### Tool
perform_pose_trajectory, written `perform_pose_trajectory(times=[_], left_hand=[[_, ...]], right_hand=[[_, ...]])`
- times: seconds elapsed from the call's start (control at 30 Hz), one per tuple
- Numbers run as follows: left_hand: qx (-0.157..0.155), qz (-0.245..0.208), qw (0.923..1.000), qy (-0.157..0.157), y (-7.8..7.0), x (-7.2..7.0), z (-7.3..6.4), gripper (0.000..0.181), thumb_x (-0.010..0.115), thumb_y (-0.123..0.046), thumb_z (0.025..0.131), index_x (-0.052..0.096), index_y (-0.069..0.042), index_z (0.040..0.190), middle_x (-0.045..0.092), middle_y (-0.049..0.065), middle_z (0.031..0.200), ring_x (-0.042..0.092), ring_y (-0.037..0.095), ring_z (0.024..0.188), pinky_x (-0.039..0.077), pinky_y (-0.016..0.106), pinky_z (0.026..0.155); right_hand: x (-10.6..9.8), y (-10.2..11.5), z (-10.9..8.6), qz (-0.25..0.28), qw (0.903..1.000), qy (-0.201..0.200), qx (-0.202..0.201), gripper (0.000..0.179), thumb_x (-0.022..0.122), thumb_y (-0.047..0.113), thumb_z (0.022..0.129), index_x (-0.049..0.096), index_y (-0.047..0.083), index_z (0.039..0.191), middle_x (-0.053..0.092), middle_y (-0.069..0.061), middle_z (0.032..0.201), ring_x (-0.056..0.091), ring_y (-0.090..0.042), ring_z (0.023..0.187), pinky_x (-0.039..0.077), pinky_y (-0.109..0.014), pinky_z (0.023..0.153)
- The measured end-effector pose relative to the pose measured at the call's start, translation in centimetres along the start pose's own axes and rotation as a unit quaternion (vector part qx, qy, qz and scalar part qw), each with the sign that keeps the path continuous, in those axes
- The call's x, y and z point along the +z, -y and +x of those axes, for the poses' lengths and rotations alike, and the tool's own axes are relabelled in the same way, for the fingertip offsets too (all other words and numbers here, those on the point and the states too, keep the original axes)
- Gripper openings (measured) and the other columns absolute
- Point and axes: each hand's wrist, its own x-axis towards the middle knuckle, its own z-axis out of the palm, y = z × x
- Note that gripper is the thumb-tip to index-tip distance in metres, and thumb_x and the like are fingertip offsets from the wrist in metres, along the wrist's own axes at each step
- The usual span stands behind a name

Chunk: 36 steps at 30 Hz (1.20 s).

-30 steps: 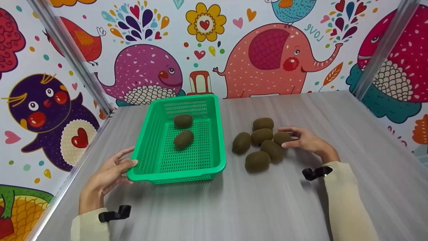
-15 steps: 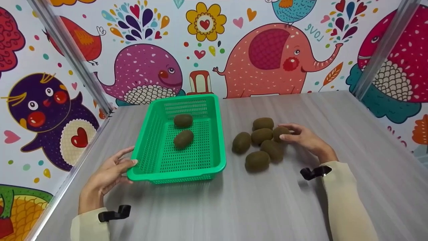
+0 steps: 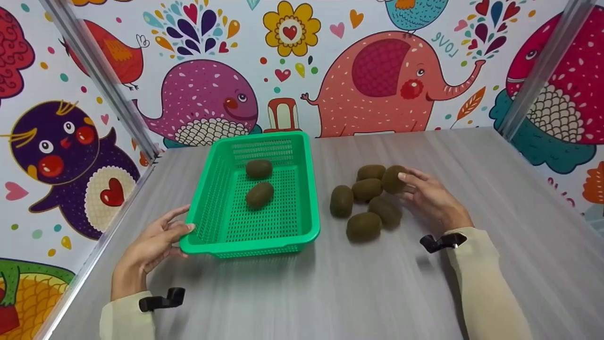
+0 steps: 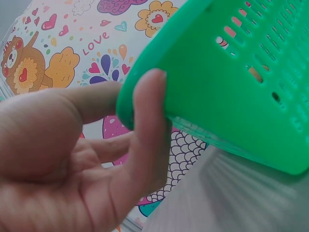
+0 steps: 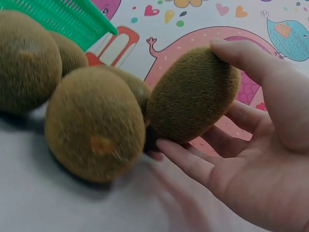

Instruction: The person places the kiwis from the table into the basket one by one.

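Observation:
My right hand (image 3: pixel 432 196) holds a brown fuzzy kiwi (image 5: pixel 195 94) between thumb and fingers, raised a little at the right side of a group of kiwis. In the right wrist view, another kiwi (image 5: pixel 96 125) lies close by on the table. Over on the left, my left hand (image 3: pixel 155 243) pinches the near left corner of a green plastic basket (image 3: pixel 255 245), with the thumb over the rim as the left wrist view shows. Inside the basket lie two kiwis, one farther back (image 3: pixel 259 169) and one nearer the middle (image 3: pixel 259 195).
Several loose kiwis (image 3: pixel 364 226) lie on the grey wood-patterned table (image 3: pixel 302 302) to the right of the basket. A cartoon-printed wall (image 3: pixel 292 71) stands behind, and another printed panel with a metal post (image 3: pixel 101 80) borders the left side.
My right hand has taken the rightmost kiwi and lifted it slightly, shifting up and to the left. Two loose kiwis have shifted a little. The left hand stays at the basket corner.

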Motion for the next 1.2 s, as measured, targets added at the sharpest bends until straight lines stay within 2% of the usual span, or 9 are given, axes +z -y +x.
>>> perform_pose_trajectory(times=[0.13, 0.27, 0.4, 0.53, 0.63, 0.83, 1.03, 1.1, 1.2], left_hand=[[-0.002, 0.002, 1.0, -0.002, -0.1, 0.0, -0.1, 0.074, 0.057, -0.021, 0.103, 0.012, -0.005, 0.16, 0.065, 0.002, 0.115, 0.07, 0.012, 0.083, 0.063, 0.034, 0.066], [-0.004, 0.007, 1.0, -0.005, -0.1, 0.0, -0.2, 0.075, 0.057, -0.022, 0.103, 0.012, -0.006, 0.16, 0.064, 0.002, 0.116, 0.069, 0.012, 0.084, 0.063, 0.035, 0.067], [-0.002, 0.006, 1.0, -0.004, -0.1, 0.0, -0.3, 0.074, 0.057, -0.021, 0.103, 0.012, -0.006, 0.16, 0.064, 0.002, 0.116, 0.069, 0.012, 0.084, 0.062, 0.034, 0.066], [0.0, 0.001, 1.0, -0.001, 0.0, -0.1, -0.3, 0.074, 0.057, -0.021, 0.103, 0.012, -0.006, 0.16, 0.064, 0.002, 0.116, 0.069, 0.013, 0.083, 0.062, 0.033, 0.065], [-0.001, -0.002, 1.0, 0.0, 0.0, -0.1, -0.2, 0.074, 0.058, -0.02, 0.102, 0.012, -0.006, 0.16, 0.065, 0.001, 0.116, 0.07, 0.013, 0.082, 0.062, 0.033, 0.065], [-0.002, -0.004, 1.0, -0.003, -0.1, 0.1, -0.1, 0.074, 0.058, -0.02, 0.102, 0.014, -0.005, 0.16, 0.066, 0.003, 0.118, 0.071, 0.013, 0.083, 0.062, 0.033, 0.065], [-0.001, -0.004, 1.0, -0.002, -0.1, 0.0, -0.1, 0.075, 0.059, -0.021, 0.102, 0.014, -0.005, 0.16, 0.065, 0.004, 0.121, 0.071, 0.013, 0.083, 0.063, 0.034, 0.066], [-0.001, -0.002, 1.0, -0.003, -0.1, 0.0, -0.1, 0.075, 0.058, -0.021, 0.102, 0.014, -0.005, 0.16, 0.066, 0.004, 0.12, 0.071, 0.013, 0.083, 0.062, 0.033, 0.066], [-0.001, -0.002, 1.0, -0.003, 0.0, 0.1, -0.1, 0.074, 0.058, -0.02, 0.102, 0.014, -0.005, 0.16, 0.066, 0.003, 0.118, 0.071, 0.013, 0.083, 0.062, 0.032, 0.066]], right_hand=[[0.4, 0.2, 0.0, 0.062, 0.9979, 0.008, -0.015, 0.064, 0.062, 0.031, 0.1, 0.032, 0.012, 0.153, 0.046, -0.002, 0.145, 0.057, -0.015, 0.125, 0.05, -0.031, 0.108], [1.0, 0.6, 0.1, 0.106, 0.9937, 0.017, -0.032, 0.038, 0.058, 0.029, 0.102, 0.053, 0.014, 0.136, 0.059, 0.002, 0.13, 0.064, -0.017, 0.115, 0.052, -0.034, 0.105], [2.0, 1.2, 0.2, 0.133, 0.9905, 0.014, -0.03, 0.028, 0.057, 0.03, 0.102, 0.059, 0.016, 0.127, 0.062, 0.002, 0.126, 0.065, -0.019, 0.113, 0.055, -0.037, 0.101], [3.0, 1.7, 0.2, 0.135, 0.9909, -0.008, -0.003, 0.039, 0.061, 0.035, 0.1, 0.049, 0.019, 0.134, 0.051, 0.0, 0.134, 0.059, -0.02, 0.12, 0.05, -0.046, 0.108], [3.7, 1.9, 0.2, 0.14, 0.9901, -0.008, 0.003, 0.042, 0.059, 0.037, 0.101, 0.043, 0.02, 0.136, 0.044, -0.001, 0.137, 0.054, -0.023, 0.123, 0.047, -0.049, 0.11], [5.1, 2.4, 0.2, 0.17, 0.9851, 0.005, 0.021, 0.041, 0.057, 0.04, 0.101, 0.043, 0.021, 0.135, 0.039, -0.002, 0.137, 0.045, -0.023, 0.13, 0.049, -0.047, 0.108], [6.2, 2.9, 0.1, 0.184, 0.9821, 0.009, 0.039, 0.063, 0.061, 0.043, 0.098, 0.03, 0.022, 0.148, 0.03, -0.002, 0.147, 0.03, -0.026, 0.145, 0.04, -0.05, 0.114], [6.4, 2.9, 0.1, 0.172, 0.9841, 0.013, 0.04, 0.068, 0.061, 0.042, 0.098, 0.025, 0.021, 0.151, 0.03, -0.003, 0.147, 0.03, -0.027, 0.146, 0.039, -0.05, 0.116], [6.8, 2.7, 0.1, 0.143, 0.9889, 0.015, 0.039, 0.068, 0.063, 0.034, 0.099, 0.024, 0.015, 0.151, 0.035, -0.005, 0.144, 0.039, -0.027, 0.139, 0.037, -0.049, 0.117]])
